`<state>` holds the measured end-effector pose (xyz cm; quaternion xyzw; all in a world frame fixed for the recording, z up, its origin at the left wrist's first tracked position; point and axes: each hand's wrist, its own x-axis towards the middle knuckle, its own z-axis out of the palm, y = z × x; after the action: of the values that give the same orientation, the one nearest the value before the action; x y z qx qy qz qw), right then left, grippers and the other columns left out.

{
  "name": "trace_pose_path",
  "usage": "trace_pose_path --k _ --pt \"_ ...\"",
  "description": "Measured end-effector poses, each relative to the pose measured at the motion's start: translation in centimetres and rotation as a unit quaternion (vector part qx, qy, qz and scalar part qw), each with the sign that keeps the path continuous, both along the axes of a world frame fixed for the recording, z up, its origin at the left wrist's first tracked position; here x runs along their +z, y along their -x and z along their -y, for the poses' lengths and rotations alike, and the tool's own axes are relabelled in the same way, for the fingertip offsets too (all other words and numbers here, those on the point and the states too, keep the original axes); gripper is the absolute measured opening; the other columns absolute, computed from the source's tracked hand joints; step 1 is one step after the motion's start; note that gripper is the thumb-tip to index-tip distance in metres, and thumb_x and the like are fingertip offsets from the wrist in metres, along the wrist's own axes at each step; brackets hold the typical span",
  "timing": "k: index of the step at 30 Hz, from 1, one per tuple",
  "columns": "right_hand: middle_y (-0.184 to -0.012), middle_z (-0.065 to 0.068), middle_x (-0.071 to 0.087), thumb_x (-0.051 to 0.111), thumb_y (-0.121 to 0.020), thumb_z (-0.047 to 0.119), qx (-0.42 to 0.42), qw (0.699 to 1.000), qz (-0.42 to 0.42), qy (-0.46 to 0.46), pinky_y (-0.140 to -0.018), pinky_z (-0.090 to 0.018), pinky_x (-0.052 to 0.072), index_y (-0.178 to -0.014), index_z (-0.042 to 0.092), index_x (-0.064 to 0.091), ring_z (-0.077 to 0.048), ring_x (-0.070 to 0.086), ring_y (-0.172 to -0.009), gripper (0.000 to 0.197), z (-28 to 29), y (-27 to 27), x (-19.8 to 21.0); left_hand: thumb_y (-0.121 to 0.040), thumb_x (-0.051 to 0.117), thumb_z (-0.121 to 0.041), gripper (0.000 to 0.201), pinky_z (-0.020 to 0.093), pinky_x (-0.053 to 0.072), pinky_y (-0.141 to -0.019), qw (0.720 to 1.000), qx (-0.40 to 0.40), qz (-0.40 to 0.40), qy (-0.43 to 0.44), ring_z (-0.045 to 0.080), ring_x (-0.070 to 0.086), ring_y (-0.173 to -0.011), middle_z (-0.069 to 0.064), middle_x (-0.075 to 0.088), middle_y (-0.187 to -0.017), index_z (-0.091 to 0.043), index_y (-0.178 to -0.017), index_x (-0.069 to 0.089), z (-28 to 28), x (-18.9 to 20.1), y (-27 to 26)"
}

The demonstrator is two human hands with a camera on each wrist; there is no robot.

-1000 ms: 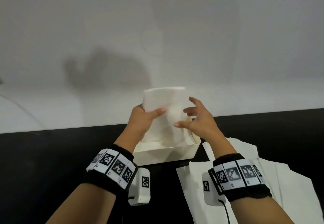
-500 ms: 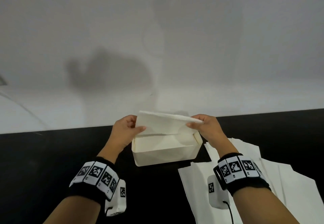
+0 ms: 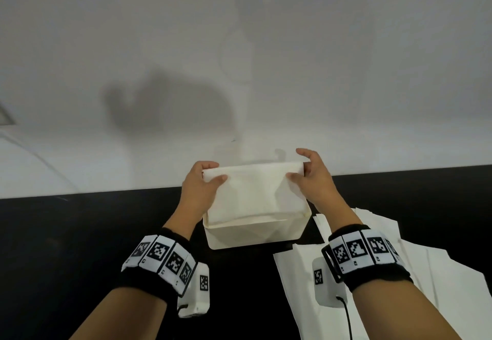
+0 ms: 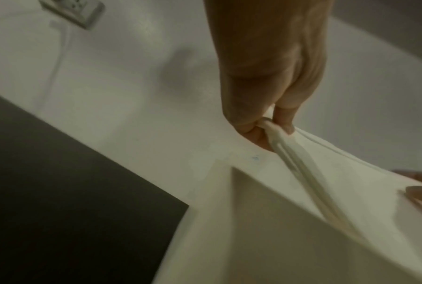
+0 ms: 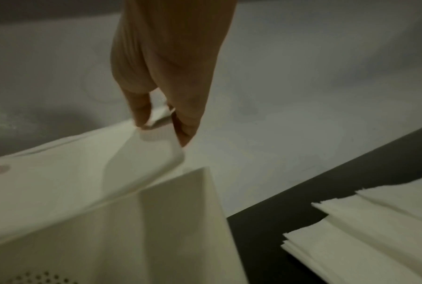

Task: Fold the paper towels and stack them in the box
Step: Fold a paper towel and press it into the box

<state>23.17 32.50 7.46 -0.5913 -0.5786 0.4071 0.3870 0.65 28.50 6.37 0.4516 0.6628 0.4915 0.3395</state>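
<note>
A folded white paper towel (image 3: 253,193) slopes down into the cream box (image 3: 255,234), its far edge raised above the box's back rim. My left hand (image 3: 210,177) pinches the towel's far left corner (image 4: 275,132) between thumb and fingers. At the far right corner (image 5: 156,123), my right hand (image 3: 300,169) pinches the towel between thumb and a finger, the other fingers lifted. The box (image 4: 265,230) stands on the black table (image 3: 80,233) against the white wall. Its inside below the towel is hidden.
A pile of unfolded white paper towels (image 3: 399,273) lies on the table right of the box, also in the right wrist view (image 5: 375,230). A wall socket (image 4: 73,11) with a cable sits on the wall at the left. Bare black table lies left of the box.
The towel, held upright above the box a second ago, has been tipped flat and lowered into the box. Both hands moved down and apart to its far corners.
</note>
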Motion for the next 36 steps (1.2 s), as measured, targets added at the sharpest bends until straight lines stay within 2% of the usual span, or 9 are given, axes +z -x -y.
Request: trace_pose_path --k 3,7,12,17,22,26,30,34,36 --pt "-0.114 -0.003 0.055 0.064 -0.087 0.009 0.022 0.999 0.002 0.041 -0.088 -0.034 0.049 -0.141 0.032 0.029 -0.021 0.056 -0.102 0.069 -0.2 0.4 0.3 -0.089 0.062 -0.016 0.03 0.036 0.049 -0.088 0.999 0.029 0.02 0.017 0.022 0.052 -0.102 0.007 0.05 -0.125 -0.02 -0.115 0.047 -0.6 0.3 0.0" --pt "-0.111 -0.005 0.056 0.056 -0.088 -0.001 0.052 0.989 0.123 0.065 -0.079 -0.027 0.048 -0.145 0.034 0.023 -0.022 0.056 -0.098 0.075 -0.3 0.9 0.0 -0.089 0.063 -0.016 0.06 0.03 0.043 -0.09 0.99 -0.02 -0.092 0.107 0.025 0.051 -0.111 0.012 0.048 -0.134 -0.014 -0.14 0.03 -1.0 0.1 -0.3" --pt "-0.128 -0.002 0.053 0.046 -0.087 -0.006 0.097 0.959 0.254 0.084 -0.051 -0.012 0.041 -0.127 0.027 0.055 -0.013 0.057 -0.075 0.053 0.1 1.5 -0.4 -0.086 0.064 -0.006 0.064 0.026 0.039 -0.092 0.96 -0.081 -0.23 0.135 0.023 0.047 -0.118 0.012 0.047 -0.133 -0.012 -0.139 0.029 -1.5 -1.1 0.0" --pt "-0.125 -0.015 0.059 0.047 -0.09 -0.002 0.148 0.916 0.347 0.134 -0.066 -0.023 0.053 -0.123 0.002 0.059 -0.028 0.067 -0.097 0.035 0.1 2.2 -0.1 -0.089 0.059 -0.007 0.025 0.015 0.037 -0.061 0.921 -0.095 -0.362 0.109 0.014 0.046 -0.083 0.01 0.051 -0.11 -0.007 -0.113 0.052 -1.5 -1.4 0.0" --pt "-0.12 -0.016 0.062 0.056 -0.086 0.003 0.166 0.888 0.403 0.143 -0.086 -0.029 0.051 -0.121 0.002 0.061 -0.028 0.061 -0.111 0.035 0.3 2.3 -0.4 -0.093 0.055 -0.016 0.023 0.022 0.044 -0.086 0.865 -0.162 -0.452 0.146 0.019 0.055 -0.108 0.007 0.057 -0.119 -0.008 -0.114 0.06 -1.3 -0.5 -0.4" --pt "-0.126 -0.014 0.059 0.058 -0.087 0.008 0.18 0.868 0.443 0.136 -0.096 -0.03 0.047 -0.123 0.004 0.06 -0.028 0.055 -0.118 0.036 0.3 2.3 -0.6 -0.081 0.069 -0.038 0.05 0.012 0.034 -0.066 0.797 -0.284 -0.479 0.233 0.015 0.044 -0.102 0.004 0.052 -0.115 -0.005 -0.117 0.059 -1.0 0.5 -0.9" --pt "-0.128 -0.014 0.056 0.05 -0.091 0.004 0.183 0.85 0.479 0.119 -0.1 -0.03 0.046 -0.125 0.002 0.056 -0.025 0.056 -0.116 0.034 0.6 2.6 -1.1 -0.081 0.071 -0.033 0.053 0.02 0.042 -0.088 0.743 -0.294 -0.54 0.264 0.019 0.05 -0.115 0.006 0.049 -0.129 -0.008 -0.125 0.055 -1.1 0.0 -1.4" --pt "-0.125 -0.013 0.058 0.05 -0.089 -0.001 0.172 0.85 0.486 0.107 -0.097 -0.029 0.049 -0.123 0.002 0.056 -0.024 0.059 -0.113 0.035 0.4 3.0 -1.9 -0.088 0.062 -0.016 0.044 0.022 0.044 -0.088 0.741 -0.288 -0.542 0.273 0.018 0.05 -0.104 0.009 0.047 -0.129 -0.003 -0.127 0.047 -0.7 -0.3 -2.4" --pt "-0.125 -0.011 0.058 0.053 -0.088 0.0 0.164 0.851 0.488 0.1 -0.095 -0.026 0.049 -0.125 0.004 0.056 -0.023 0.058 -0.113 0.037 0.2 3.0 -2.1 -0.09 0.059 -0.014 0.04 0.018 0.04 -0.069 0.733 -0.288 -0.555 0.266 0.012 0.041 -0.081 0.007 0.052 -0.116 -0.001 -0.125 0.047 -0.4 0.2 -2.7"
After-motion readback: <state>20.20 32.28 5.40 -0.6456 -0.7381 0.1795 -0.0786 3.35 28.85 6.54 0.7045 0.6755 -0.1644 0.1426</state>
